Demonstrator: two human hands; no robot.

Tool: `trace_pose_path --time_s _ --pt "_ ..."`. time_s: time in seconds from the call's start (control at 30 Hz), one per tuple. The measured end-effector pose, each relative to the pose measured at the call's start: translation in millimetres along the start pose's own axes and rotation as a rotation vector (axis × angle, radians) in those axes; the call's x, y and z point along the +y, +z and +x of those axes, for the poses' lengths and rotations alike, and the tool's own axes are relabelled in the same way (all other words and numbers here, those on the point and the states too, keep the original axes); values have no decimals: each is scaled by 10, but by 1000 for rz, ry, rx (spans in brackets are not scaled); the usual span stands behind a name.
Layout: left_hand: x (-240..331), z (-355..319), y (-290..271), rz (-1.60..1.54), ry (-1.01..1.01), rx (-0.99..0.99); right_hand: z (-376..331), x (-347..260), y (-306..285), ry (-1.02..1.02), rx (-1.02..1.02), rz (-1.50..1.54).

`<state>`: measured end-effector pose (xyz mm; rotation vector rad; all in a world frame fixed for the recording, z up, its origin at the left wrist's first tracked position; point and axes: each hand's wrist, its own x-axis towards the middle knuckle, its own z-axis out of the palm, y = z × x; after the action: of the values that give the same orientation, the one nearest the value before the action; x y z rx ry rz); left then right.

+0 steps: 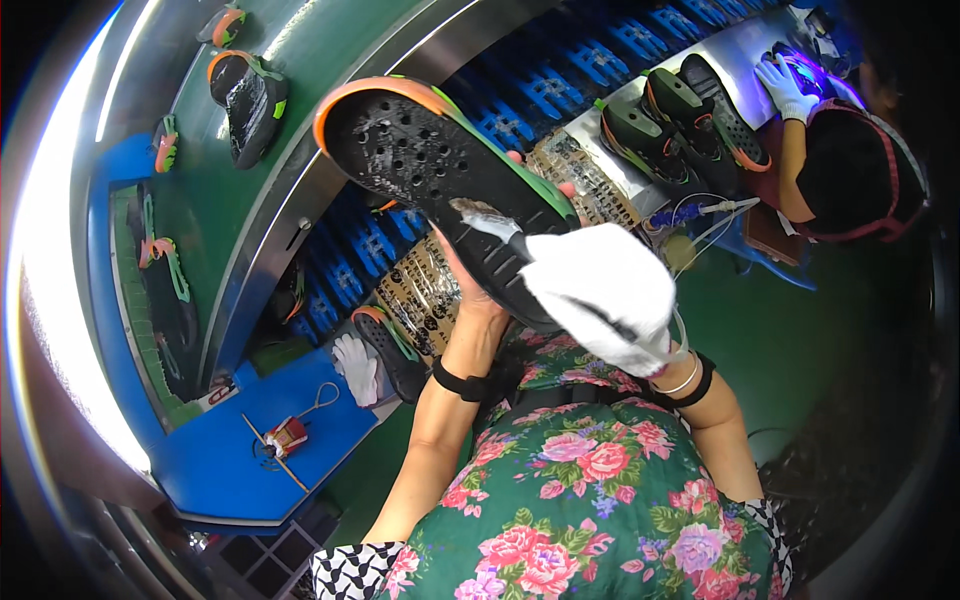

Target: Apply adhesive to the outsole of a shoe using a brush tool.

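Note:
A black shoe sole (430, 170) with a raised orange and green rim is held up in front of me, its hollow inner side facing up. Small round holes dot its wide end, where patches look shiny and wet. My left hand (468, 272) grips it from beneath, with fingertips showing past the far edge. My right hand (605, 290), in a white glove, is closed round a brush (488, 218); the handle is mostly hidden by the glove. The pale, worn bristles touch the sole's inner surface near its middle.
At left, a green conveyor belt (305, 60) carries several similar soles. A blue table (215, 460) holds a red can (287, 438) with a stick across it and a white glove (357, 368). Shoes (650, 140) stand at upper right, near a co-worker's gloved hand (785, 90).

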<state>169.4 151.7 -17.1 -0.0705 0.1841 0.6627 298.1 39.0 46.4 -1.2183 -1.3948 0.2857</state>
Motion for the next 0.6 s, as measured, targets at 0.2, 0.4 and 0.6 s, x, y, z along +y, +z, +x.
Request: trace_pose_path --time_s 0.2,0.4,0.6 --pt "98 68 -147 117 -92 -262 -45 -47 84 -68 -92 135" --pt "93 49 -27 207 48 -86 -111 19 -35 -99 -167 -48" --pt "188 102 -122 94 10 -209 -180 -74 0 58 -119 171"
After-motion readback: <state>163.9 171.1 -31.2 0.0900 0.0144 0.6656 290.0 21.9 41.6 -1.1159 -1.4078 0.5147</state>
